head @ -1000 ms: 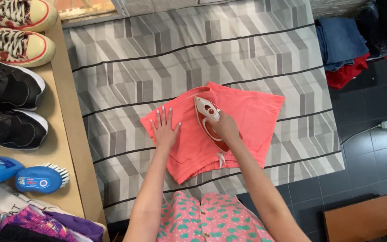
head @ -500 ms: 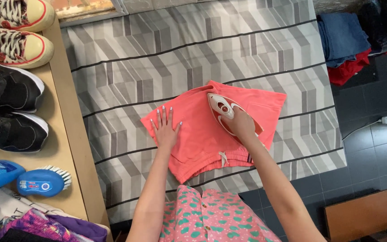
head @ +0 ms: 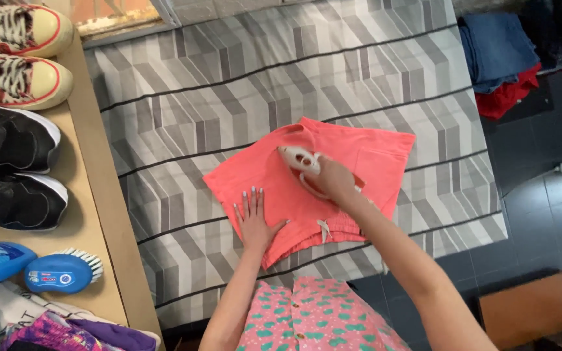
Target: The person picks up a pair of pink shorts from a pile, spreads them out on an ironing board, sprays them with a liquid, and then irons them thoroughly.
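Shorts: coral shorts lie flat under both hands on the grey patterned cover.
Right hand: right hand is closed around the handle of the white iron, which rests on the shorts.
Left hand: left hand lies open, fingers spread, pressing the shorts' near edge.
Beyond left hand: blue brush and shoes on the wooden shelf.
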